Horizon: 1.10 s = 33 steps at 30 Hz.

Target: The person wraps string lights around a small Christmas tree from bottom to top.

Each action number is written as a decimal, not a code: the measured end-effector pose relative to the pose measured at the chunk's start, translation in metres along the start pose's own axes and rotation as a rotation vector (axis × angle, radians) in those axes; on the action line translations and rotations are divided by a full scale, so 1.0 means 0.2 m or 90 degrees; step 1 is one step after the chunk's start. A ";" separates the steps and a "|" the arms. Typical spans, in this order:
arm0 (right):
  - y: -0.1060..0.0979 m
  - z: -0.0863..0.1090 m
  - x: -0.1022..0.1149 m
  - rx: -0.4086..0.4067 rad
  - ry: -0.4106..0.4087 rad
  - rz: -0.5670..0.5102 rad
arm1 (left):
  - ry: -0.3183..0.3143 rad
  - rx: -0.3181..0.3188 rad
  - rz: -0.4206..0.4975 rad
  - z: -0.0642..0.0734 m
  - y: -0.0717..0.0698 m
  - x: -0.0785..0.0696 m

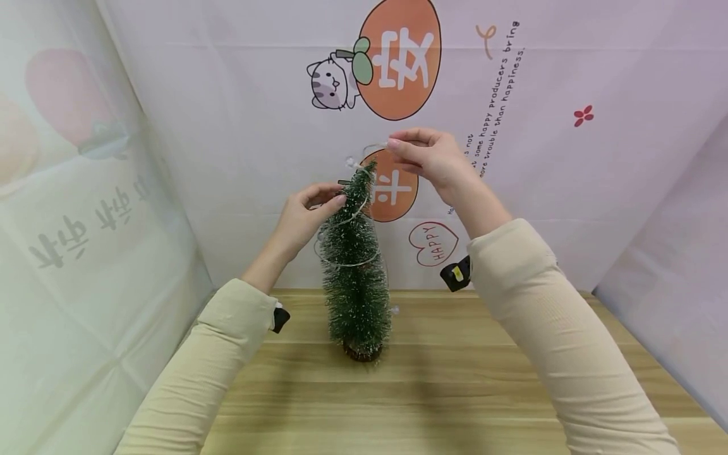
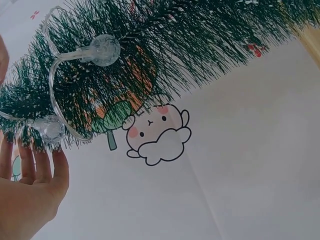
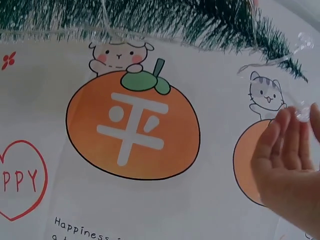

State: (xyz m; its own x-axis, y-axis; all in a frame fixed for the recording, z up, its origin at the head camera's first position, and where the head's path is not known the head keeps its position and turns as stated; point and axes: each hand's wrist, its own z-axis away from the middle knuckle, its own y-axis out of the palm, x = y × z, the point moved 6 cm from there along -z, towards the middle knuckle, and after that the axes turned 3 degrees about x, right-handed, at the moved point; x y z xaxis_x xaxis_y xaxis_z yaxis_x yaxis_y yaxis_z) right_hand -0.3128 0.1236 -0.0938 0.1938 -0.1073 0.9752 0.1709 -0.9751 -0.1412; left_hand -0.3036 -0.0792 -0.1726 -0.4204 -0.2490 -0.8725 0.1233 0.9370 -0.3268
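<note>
A small green Christmas tree [image 1: 357,294] with frosted tips stands upright on a round brown base [image 1: 362,355]. A clear wire of string lights [image 1: 351,264] winds round its upper half. My left hand [image 1: 304,218] grips the branches near the top from the left, thumb in front and fingers behind. In the left wrist view, one clear bulb [image 2: 51,129] lies right by those fingertips and another bulb [image 2: 106,50] sits on the branches. Right of the tip, my right hand [image 1: 435,158] pinches the free end of the lights, a bulb [image 3: 302,113] at its fingertips.
The tree stands on a wood-grain table [image 1: 318,404]. Behind it hangs a pale printed cloth [image 1: 256,126] with cartoon animals, oranges and lettering. More cloth [image 1: 74,328] closes off the left side. One bulb [image 1: 395,309] hangs low at the tree's right side.
</note>
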 end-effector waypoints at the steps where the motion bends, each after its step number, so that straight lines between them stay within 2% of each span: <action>1: 0.01 0.00 0.00 0.013 -0.015 -0.011 | 0.002 -0.002 -0.001 0.00 0.00 0.00; 6: 0.05 0.02 0.00 0.069 -0.068 -0.060 | 0.000 -0.006 0.000 0.00 0.00 0.01; 11: 0.04 0.04 -0.06 0.114 -0.076 -0.053 | -0.001 -0.006 0.000 0.00 -0.02 0.02; 21: 0.00 0.04 -0.29 0.178 -0.008 0.041 | 0.000 -0.008 -0.012 0.00 -0.03 0.03; 25: 0.00 0.04 -0.34 0.207 0.035 0.069 | -0.001 -0.009 -0.009 0.00 -0.03 0.04; 33: -0.01 0.02 -0.39 0.208 0.111 0.083 | 0.010 -0.008 -0.013 -0.01 -0.02 0.04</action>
State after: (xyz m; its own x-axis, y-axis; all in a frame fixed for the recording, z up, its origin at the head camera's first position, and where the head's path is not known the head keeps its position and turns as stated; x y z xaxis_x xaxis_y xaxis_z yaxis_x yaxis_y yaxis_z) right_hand -0.3238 0.1341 -0.1707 0.0715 -0.2849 0.9559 0.4603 -0.8408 -0.2850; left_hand -0.3089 -0.0835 -0.1771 -0.4364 -0.2640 -0.8601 0.1039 0.9348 -0.3396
